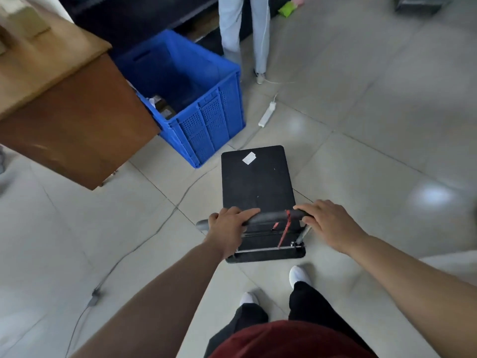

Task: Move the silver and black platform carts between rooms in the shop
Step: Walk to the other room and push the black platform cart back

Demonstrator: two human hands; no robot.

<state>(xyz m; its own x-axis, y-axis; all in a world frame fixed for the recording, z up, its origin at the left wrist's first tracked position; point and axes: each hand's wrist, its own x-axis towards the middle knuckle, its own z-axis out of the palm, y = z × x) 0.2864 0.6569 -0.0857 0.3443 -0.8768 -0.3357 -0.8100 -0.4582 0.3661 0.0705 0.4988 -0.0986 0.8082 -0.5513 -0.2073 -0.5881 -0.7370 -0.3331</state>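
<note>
A black platform cart (255,182) stands on the tiled floor right in front of me, its flat deck bare except for a small white sticker (249,158). Its padded black handle bar (273,217) has a red strap tied around it. My left hand (228,226) grips the left end of the bar. My right hand (327,223) is closed over the right end. The cart's wheels are hidden under the deck.
A blue plastic crate (206,115) sits ahead left beside a brown wooden desk (72,120). A person's legs (244,34) stand ahead. A white power strip (267,113) and thin cables (154,228) lie on the floor. Open tile lies to the right.
</note>
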